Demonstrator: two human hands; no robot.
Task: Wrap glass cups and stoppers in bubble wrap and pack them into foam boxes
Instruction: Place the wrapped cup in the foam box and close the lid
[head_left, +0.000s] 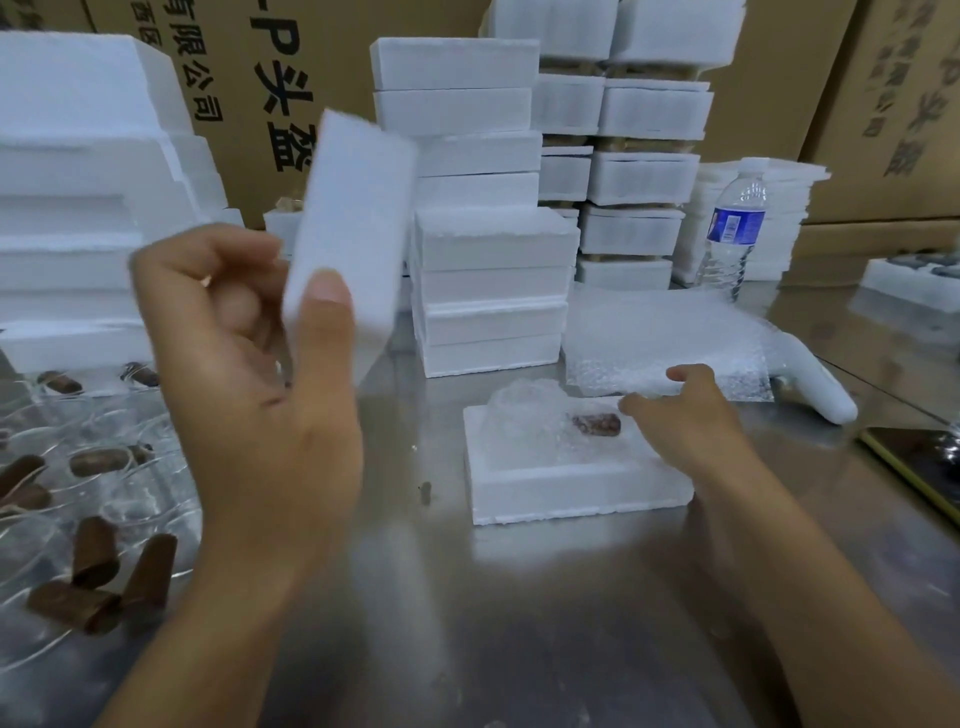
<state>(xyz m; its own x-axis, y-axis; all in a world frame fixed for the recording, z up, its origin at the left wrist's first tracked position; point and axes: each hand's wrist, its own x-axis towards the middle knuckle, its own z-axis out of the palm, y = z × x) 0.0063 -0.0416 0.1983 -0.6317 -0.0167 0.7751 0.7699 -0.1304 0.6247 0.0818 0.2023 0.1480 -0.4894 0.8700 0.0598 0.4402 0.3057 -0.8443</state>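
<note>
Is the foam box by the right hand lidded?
Open: wrapped cup and stopper show inside the foam box; the left hand holds a foam lid aloft.

At centre, a white rectangular foam box (571, 493) holds a bubble-wrapped glass cup (524, 410) left of a brown cylindrical stopper (596, 423); white foam-box stacks (488, 291) stand behind.

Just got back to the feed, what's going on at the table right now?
The person's left hand holds a foam lid up in the air. The right hand is at the open foam box on the steel table, where a bubble-wrapped cup and a brown stopper lie. The box is not yet closed.
</note>
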